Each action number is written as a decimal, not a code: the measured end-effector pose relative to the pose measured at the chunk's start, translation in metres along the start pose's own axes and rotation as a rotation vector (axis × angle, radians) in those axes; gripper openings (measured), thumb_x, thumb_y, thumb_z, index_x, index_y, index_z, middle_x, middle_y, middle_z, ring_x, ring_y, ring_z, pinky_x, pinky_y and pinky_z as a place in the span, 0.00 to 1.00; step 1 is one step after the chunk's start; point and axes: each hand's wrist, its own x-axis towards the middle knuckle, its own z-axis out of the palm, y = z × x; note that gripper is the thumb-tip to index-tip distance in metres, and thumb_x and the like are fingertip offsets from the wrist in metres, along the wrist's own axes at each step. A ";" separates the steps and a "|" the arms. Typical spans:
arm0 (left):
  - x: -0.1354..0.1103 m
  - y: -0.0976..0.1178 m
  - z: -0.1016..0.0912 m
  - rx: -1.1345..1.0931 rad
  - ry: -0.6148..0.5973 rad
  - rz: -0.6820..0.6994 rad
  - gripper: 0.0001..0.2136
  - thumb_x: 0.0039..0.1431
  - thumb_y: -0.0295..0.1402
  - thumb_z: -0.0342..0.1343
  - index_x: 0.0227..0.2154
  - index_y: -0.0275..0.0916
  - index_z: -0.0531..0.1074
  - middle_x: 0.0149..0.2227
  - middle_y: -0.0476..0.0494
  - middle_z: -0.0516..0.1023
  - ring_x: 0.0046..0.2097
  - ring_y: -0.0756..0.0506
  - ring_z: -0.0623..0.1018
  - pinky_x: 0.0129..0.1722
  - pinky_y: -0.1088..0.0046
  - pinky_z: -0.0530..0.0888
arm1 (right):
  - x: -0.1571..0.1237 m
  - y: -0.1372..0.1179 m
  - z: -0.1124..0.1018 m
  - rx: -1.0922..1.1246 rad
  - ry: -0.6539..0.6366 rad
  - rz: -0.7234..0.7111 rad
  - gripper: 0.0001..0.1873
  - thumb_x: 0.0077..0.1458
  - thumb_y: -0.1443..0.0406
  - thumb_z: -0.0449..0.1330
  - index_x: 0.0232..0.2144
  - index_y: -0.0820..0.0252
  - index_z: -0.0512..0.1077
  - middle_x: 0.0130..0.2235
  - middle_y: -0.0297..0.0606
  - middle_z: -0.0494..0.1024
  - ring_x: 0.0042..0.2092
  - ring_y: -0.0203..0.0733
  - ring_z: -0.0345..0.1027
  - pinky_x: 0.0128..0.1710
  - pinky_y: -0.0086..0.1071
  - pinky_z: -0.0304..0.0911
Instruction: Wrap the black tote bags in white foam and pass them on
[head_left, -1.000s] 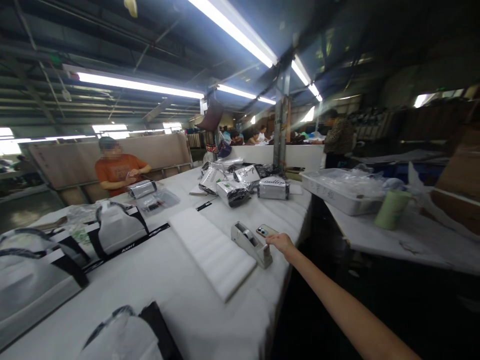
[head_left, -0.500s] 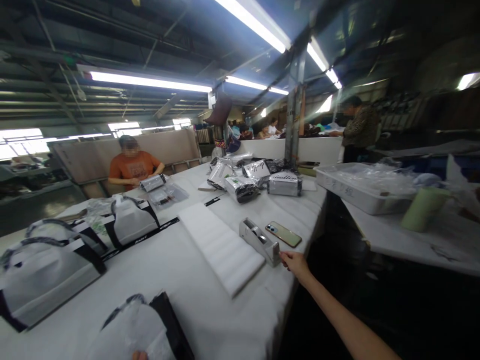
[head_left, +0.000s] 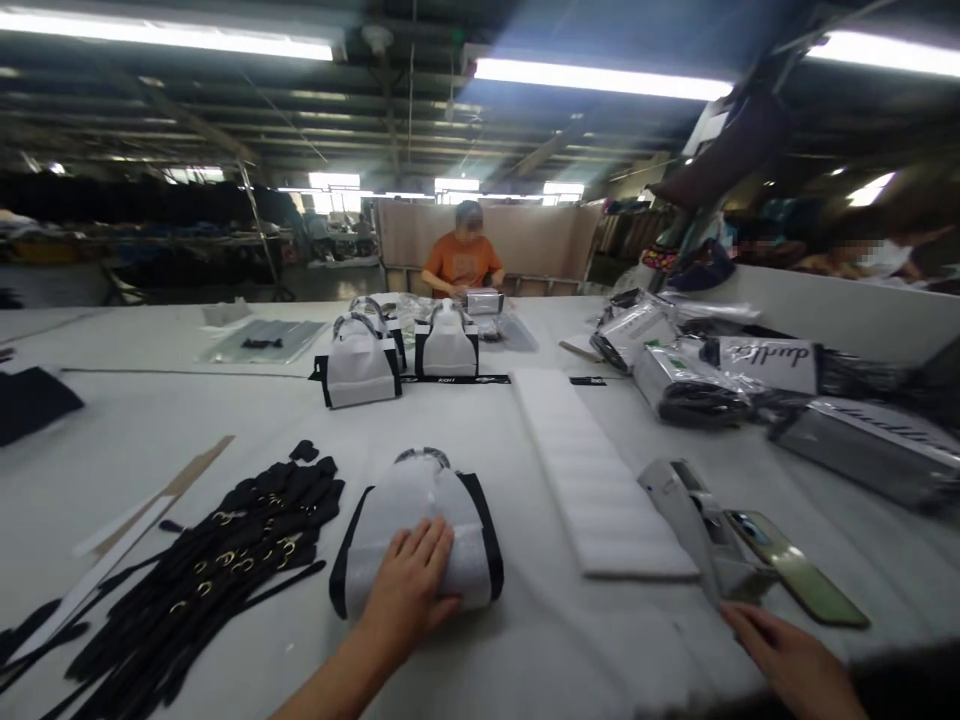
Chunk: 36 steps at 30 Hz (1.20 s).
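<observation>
My left hand point(head_left: 409, 590) lies flat, fingers apart, on a black bag wrapped in white foam point(head_left: 420, 525) that rests on the white table point(head_left: 150, 420). My right hand point(head_left: 787, 660) rests on the table near its front edge, fingers spread, holding nothing. It is just below a grey tape dispenser point(head_left: 694, 510) and a phone point(head_left: 795, 570) lying face down. A stack of white foam sheets point(head_left: 592, 470) lies between the two hands.
A pile of black straps with gold buckles point(head_left: 225, 560) lies to the left. Two more wrapped bags point(head_left: 401, 360) stand farther back. Silver packed parcels point(head_left: 750, 380) crowd the right. A person in an orange shirt point(head_left: 463, 262) sits at the far side.
The view has swung left to face the table. My left hand has come down onto the wrapped bag. My right hand has drawn back from the tape dispenser toward me.
</observation>
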 end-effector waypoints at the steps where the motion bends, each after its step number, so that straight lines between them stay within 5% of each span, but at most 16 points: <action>1: 0.000 -0.001 -0.004 -0.023 -0.010 0.006 0.30 0.54 0.42 0.57 0.59 0.41 0.58 0.60 0.39 0.65 0.60 0.39 0.65 0.57 0.57 0.64 | 0.004 -0.035 -0.002 0.038 -0.073 -0.076 0.17 0.41 0.48 0.56 0.22 0.49 0.77 0.29 0.43 0.80 0.32 0.55 0.74 0.33 0.44 0.70; 3: 0.002 -0.004 -0.010 -0.062 -0.019 0.020 0.25 0.59 0.40 0.52 0.58 0.43 0.59 0.60 0.42 0.66 0.59 0.41 0.66 0.56 0.59 0.64 | 0.013 -0.116 -0.010 0.123 -0.244 -0.340 0.19 0.50 0.48 0.54 0.28 0.52 0.77 0.33 0.40 0.80 0.35 0.50 0.74 0.38 0.39 0.69; 7: 0.005 -0.013 -0.014 -0.131 0.003 0.020 0.18 0.65 0.34 0.42 0.57 0.48 0.62 0.58 0.47 0.69 0.56 0.45 0.68 0.53 0.63 0.65 | 0.022 -0.262 -0.028 0.160 -0.569 -0.870 0.18 0.62 0.54 0.51 0.30 0.55 0.76 0.29 0.35 0.76 0.32 0.39 0.70 0.35 0.30 0.64; 12: 0.009 -0.015 -0.017 -0.190 -0.005 0.005 0.17 0.66 0.34 0.42 0.56 0.47 0.62 0.58 0.46 0.68 0.55 0.44 0.69 0.51 0.61 0.64 | 0.031 -0.354 -0.019 0.033 -0.921 -1.325 0.12 0.62 0.63 0.54 0.30 0.54 0.76 0.28 0.31 0.75 0.31 0.34 0.67 0.40 0.29 0.59; 18: 0.009 -0.018 -0.021 -0.249 -0.042 -0.003 0.18 0.65 0.35 0.43 0.57 0.47 0.60 0.59 0.49 0.67 0.55 0.42 0.68 0.51 0.59 0.64 | 0.045 -0.393 0.030 -0.353 -1.060 -1.547 0.09 0.54 0.72 0.60 0.28 0.54 0.77 0.25 0.29 0.76 0.31 0.34 0.66 0.39 0.34 0.50; 25: 0.010 -0.021 -0.019 -0.287 -0.072 -0.005 0.19 0.66 0.35 0.41 0.59 0.46 0.57 0.61 0.50 0.65 0.56 0.41 0.66 0.50 0.58 0.63 | 0.045 -0.419 0.061 -0.697 -1.038 -1.606 0.09 0.51 0.73 0.63 0.25 0.55 0.77 0.28 0.34 0.78 0.31 0.37 0.66 0.37 0.37 0.46; 36: 0.010 -0.022 -0.017 -0.249 -0.038 0.016 0.19 0.66 0.34 0.41 0.59 0.41 0.58 0.60 0.47 0.66 0.56 0.40 0.65 0.50 0.59 0.61 | 0.048 -0.414 0.097 -0.704 -0.955 -1.712 0.11 0.54 0.69 0.60 0.20 0.60 0.72 0.22 0.37 0.75 0.24 0.39 0.63 0.30 0.36 0.46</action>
